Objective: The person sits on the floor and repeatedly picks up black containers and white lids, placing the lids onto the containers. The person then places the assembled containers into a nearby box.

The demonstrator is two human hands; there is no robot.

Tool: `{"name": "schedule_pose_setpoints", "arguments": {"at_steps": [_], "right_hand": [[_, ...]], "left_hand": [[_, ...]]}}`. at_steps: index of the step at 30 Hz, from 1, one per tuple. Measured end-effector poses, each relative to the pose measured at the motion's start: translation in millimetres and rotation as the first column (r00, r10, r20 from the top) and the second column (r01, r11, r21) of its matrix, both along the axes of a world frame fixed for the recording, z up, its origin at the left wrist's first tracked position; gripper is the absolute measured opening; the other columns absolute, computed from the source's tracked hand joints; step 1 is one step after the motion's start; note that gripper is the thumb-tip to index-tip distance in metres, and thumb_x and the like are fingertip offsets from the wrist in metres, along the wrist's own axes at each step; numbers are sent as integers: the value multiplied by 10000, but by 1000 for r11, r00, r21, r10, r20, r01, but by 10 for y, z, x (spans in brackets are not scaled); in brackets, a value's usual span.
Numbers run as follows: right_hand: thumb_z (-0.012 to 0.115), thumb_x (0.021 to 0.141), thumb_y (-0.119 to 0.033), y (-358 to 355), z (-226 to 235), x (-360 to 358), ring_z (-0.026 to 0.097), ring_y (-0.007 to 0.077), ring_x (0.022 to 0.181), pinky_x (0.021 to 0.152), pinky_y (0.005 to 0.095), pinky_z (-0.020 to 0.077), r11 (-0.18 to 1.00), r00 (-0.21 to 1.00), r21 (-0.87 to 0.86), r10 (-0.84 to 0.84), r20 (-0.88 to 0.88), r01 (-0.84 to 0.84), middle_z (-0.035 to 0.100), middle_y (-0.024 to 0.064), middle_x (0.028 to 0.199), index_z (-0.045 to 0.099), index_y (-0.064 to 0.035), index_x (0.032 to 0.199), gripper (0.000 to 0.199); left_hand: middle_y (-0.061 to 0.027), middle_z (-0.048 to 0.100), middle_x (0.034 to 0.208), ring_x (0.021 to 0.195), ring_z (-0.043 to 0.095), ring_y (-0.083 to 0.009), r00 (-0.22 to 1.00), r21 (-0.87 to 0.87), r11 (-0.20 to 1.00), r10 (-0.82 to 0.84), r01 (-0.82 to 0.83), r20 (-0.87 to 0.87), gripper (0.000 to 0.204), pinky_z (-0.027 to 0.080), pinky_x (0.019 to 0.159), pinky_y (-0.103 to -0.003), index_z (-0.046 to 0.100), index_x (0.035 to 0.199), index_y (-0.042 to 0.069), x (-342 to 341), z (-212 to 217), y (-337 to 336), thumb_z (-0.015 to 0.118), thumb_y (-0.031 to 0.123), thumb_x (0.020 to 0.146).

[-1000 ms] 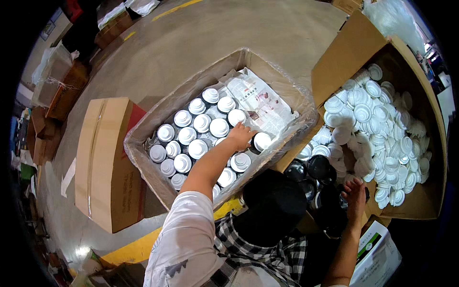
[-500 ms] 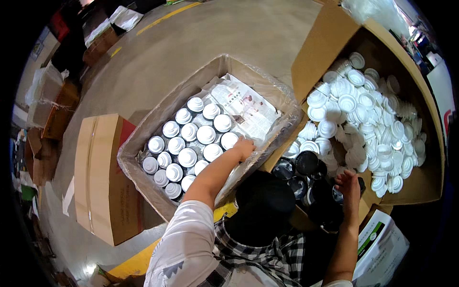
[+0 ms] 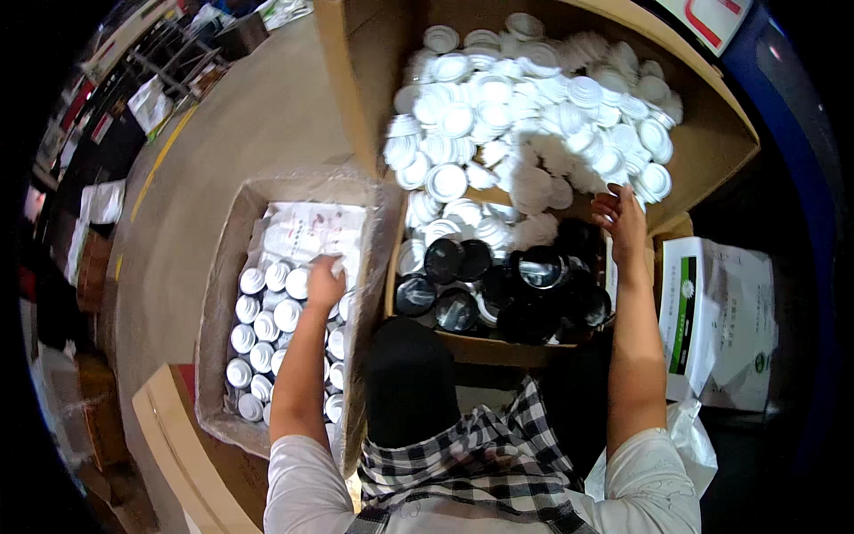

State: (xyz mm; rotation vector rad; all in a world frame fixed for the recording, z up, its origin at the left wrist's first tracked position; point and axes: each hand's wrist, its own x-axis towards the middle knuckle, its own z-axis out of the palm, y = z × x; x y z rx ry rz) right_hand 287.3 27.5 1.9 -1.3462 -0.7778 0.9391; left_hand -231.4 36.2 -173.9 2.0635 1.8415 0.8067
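Observation:
My left hand point(image 3: 326, 285) is over the plastic-lined carton point(image 3: 209, 356) at left, at the end of the front row of white-topped round containers point(image 3: 287, 315). Its fingers curl closed, with a bit of white showing at the tips; what they hold is mostly hidden. Over the large cardboard box point(image 3: 712, 151) my right hand point(image 3: 625, 222) is open, fingers loosely bent and apart, beside a heap of white round lids point(image 3: 534, 107). Below that hand, shiny black round containers point(image 3: 543, 267) cluster in the box's near part.
Printed paper point(image 3: 307, 227) lines the far part of the carton. A closed brown box point(image 3: 187, 445) stands at lower left. A white printed package point(image 3: 734, 320) lies at right, with crumpled clear plastic point(image 3: 694, 436) near it. Grey floor point(image 3: 258, 116) runs along the left.
The view has turned right, so the carton sits further left. My right hand has moved from the black containers to the white lids. My left hand stays at the row's end.

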Motion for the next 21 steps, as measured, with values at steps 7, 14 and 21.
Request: {"name": "schedule_pose_setpoints", "arguments": {"at_steps": [7, 14, 21], "right_hand": [[568, 840, -315, 264, -629, 488, 579, 133, 712, 587, 263, 436, 980, 964, -179, -37, 263, 87, 630, 29, 835, 540, -64, 1083, 351], [564, 768, -216, 350, -692, 79, 577, 343, 884, 790, 384, 443, 999, 712, 11, 27, 701, -48, 616, 173, 930, 600, -34, 965, 270], [555, 809, -264, 575, -1076, -243, 421, 344, 1130, 942, 438, 332, 933, 111, 43, -4, 994, -358, 508, 167, 1162, 575, -124, 1024, 257]], "left_hand": [[-128, 630, 931, 864, 585, -174, 823, 140, 953, -303, 268, 481, 242, 446, 771, -300, 582, 1013, 12, 1938, 1393, 120, 590, 151, 815], [-104, 586, 930, 923, 549, -284, 752, -153, 790, -613, 594, -242, 369, 428, 798, -400, 595, 952, 49, 3556, 1093, -490, 662, 328, 721], [-136, 550, 1048, 1081, 451, -294, 901, 69, 913, -382, 403, -206, 96, 346, 884, -462, 599, 745, 73, 3452, 975, -865, 547, 151, 721]]}}
